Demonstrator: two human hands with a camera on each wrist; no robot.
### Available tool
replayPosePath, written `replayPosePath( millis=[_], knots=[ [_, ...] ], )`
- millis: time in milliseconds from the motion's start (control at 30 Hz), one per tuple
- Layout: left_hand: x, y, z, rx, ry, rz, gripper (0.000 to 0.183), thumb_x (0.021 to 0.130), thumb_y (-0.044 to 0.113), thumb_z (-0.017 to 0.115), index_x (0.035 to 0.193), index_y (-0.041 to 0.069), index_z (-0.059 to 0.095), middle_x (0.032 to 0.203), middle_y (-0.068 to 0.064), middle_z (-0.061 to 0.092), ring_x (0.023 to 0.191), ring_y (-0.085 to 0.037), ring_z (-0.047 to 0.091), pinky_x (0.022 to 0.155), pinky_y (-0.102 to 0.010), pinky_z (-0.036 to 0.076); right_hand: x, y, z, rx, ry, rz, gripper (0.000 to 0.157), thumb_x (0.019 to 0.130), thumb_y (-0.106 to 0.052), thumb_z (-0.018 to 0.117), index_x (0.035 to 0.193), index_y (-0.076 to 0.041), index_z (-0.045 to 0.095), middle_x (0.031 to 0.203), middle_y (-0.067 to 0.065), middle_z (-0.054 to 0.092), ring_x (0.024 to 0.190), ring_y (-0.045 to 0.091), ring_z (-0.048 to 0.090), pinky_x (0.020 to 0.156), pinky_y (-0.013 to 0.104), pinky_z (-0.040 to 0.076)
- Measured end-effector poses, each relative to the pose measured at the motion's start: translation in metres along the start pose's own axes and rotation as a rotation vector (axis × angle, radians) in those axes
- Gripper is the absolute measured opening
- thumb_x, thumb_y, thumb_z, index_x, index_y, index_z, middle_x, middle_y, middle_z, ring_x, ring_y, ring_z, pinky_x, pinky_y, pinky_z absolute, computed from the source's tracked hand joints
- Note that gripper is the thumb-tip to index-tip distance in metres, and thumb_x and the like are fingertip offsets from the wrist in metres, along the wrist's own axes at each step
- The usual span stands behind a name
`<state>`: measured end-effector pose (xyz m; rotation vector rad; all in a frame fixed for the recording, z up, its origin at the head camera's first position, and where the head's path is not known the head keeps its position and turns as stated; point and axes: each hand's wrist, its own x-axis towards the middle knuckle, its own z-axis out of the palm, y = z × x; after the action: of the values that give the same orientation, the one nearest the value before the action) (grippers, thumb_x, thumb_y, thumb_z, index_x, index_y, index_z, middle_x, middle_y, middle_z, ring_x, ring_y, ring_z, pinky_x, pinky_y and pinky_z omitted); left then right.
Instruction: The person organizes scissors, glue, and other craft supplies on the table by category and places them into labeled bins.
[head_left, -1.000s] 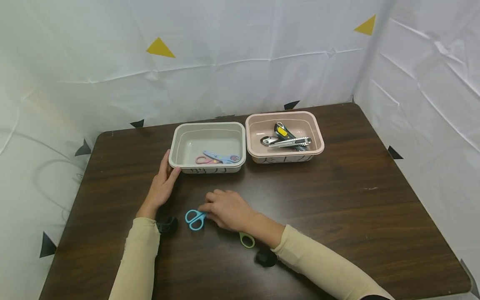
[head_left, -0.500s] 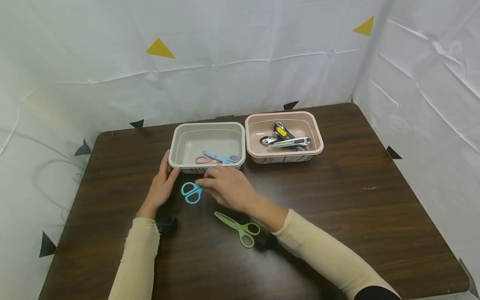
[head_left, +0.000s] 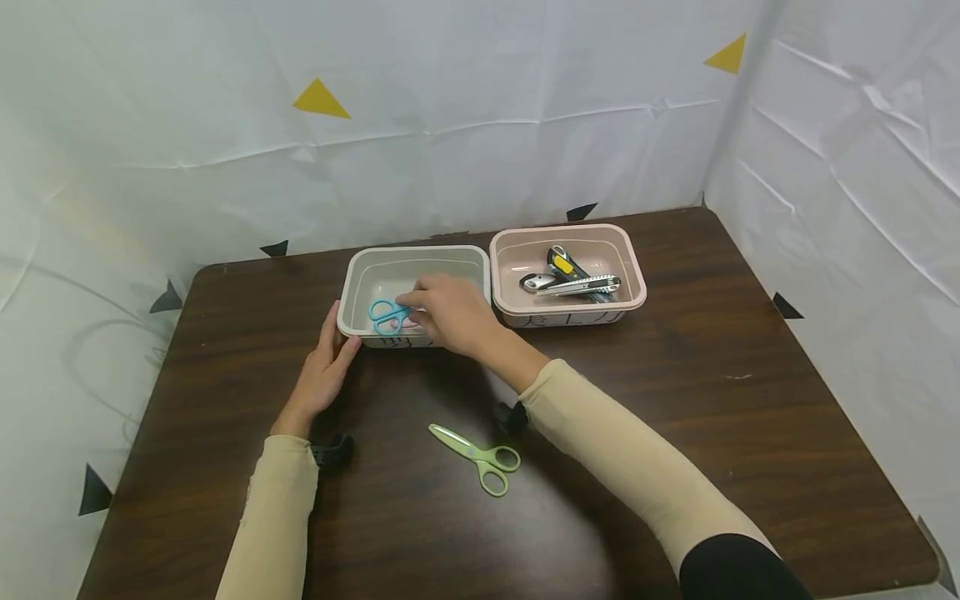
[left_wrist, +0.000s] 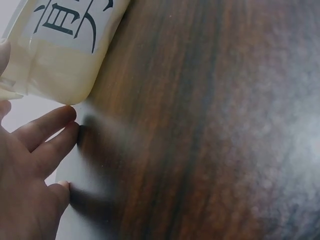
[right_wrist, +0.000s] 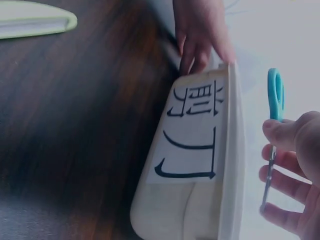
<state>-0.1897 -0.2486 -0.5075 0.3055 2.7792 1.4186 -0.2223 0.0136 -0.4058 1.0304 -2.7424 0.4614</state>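
Observation:
My right hand pinches turquoise-handled scissors over the grey box. In the right wrist view, the scissors hang with thumb near the handles and fingers along the metal blades, higher than the box rim. My left hand touches the box's front left corner, fingers straight along its side and thumb at the rim. A pink scissor handle shows inside the box; the light blue pair there is hidden behind my right hand. Green scissors lie on the table.
A pink box holding several utility knives stands against the grey box's right side. Both boxes carry written labels on the front. White sheeting hangs behind the dark wooden table.
My right hand has carried the turquoise scissors from the table forward, up and over the grey box. The green scissors are now uncovered. My left hand stays at the box corner.

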Motion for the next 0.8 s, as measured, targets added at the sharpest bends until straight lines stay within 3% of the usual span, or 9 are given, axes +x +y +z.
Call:
replayPosePath(
  millis=[100, 300, 500, 633, 800],
  knots=[
    [0.0, -0.002, 0.0, 0.006, -0.003, -0.006, 0.068, 0.104, 0.043, 0.044, 0.156, 0.045, 0.0, 0.158, -0.004, 0.029, 0.142, -0.034, 0.029, 0.109, -0.063, 0.023, 0.007, 0.003, 0.003, -0.017, -0.071, 0.048, 0.031, 0.095, -0.025, 0.067, 0.125, -0.026, 0.07, 0.103, -0.004, 0.064, 0.089, 0.014, 0.058, 0.065, 0.032, 0.049],
    [0.001, -0.003, -0.001, 0.008, -0.008, 0.001, 0.07, 0.104, 0.043, 0.045, 0.159, 0.033, 0.002, 0.158, -0.005, 0.027, 0.142, -0.035, 0.028, 0.109, -0.063, 0.023, 0.02, 0.007, 0.009, -0.048, -0.197, 0.115, 0.032, 0.097, -0.027, 0.063, 0.129, -0.03, 0.067, 0.11, -0.004, 0.062, 0.099, 0.014, 0.057, 0.07, 0.033, 0.05],
    [0.001, -0.001, 0.0, 0.011, -0.004, -0.004, 0.069, 0.103, 0.044, 0.045, 0.156, 0.044, 0.001, 0.158, -0.004, 0.027, 0.142, -0.033, 0.028, 0.109, -0.063, 0.023, 0.027, 0.016, 0.019, 0.009, -0.279, 0.172, 0.029, 0.096, -0.021, 0.063, 0.124, -0.025, 0.07, 0.115, -0.004, 0.067, 0.102, 0.014, 0.059, 0.076, 0.035, 0.05],
    [0.002, -0.001, 0.0, 0.007, 0.0, 0.0, 0.069, 0.103, 0.044, 0.046, 0.156, 0.045, 0.001, 0.158, -0.003, 0.028, 0.142, -0.032, 0.029, 0.109, -0.063, 0.024, 0.028, 0.021, 0.023, 0.035, -0.319, 0.209, 0.026, 0.094, -0.02, 0.066, 0.119, -0.022, 0.073, 0.112, -0.003, 0.069, 0.099, 0.015, 0.061, 0.08, 0.036, 0.05],
    [0.001, -0.002, 0.0, 0.007, 0.0, -0.006, 0.069, 0.103, 0.045, 0.046, 0.155, 0.046, 0.002, 0.158, -0.003, 0.028, 0.142, -0.032, 0.03, 0.109, -0.062, 0.024, 0.029, 0.025, 0.025, 0.022, -0.355, 0.228, 0.028, 0.092, -0.017, 0.067, 0.119, -0.022, 0.073, 0.115, -0.003, 0.068, 0.106, 0.017, 0.061, 0.086, 0.038, 0.049]
  ],
)
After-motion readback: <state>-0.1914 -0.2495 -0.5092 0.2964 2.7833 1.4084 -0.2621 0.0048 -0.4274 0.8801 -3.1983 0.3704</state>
